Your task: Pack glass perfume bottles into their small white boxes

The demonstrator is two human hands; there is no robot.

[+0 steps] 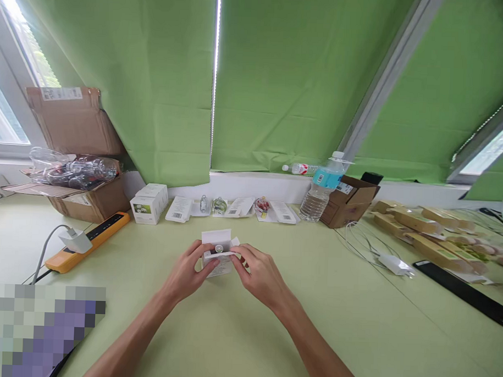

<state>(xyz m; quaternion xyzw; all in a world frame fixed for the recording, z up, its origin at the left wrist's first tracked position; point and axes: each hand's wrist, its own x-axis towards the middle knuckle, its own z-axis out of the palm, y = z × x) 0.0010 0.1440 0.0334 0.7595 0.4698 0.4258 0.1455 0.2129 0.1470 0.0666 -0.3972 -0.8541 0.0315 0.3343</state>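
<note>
Bench (271,332) spans the lower half of our view, w/ both our forearms rising from the bottom edge and angling in toward ea. other. L hand (191,266) has fingers at the opening and thumb at the front, holding the L side of the small white box (221,266); R hand (257,265) pinches its R side btwn thumb & fingertips. Box sits approx. mid-bench, lid flap up, round thing (219,249) visible inside; our fingers block part of it.

Around us, big to small: large carton (105,197), far L, w/ clear plastic on top; smaller carton (349,205), back R; water btl (316,199), upright, just beside it; orange pwr strip (93,239), L; stacked white boxes (147,209), back L; row of cards (180,209) behind our hands; charger (394,264), R, cable loose.
</note>
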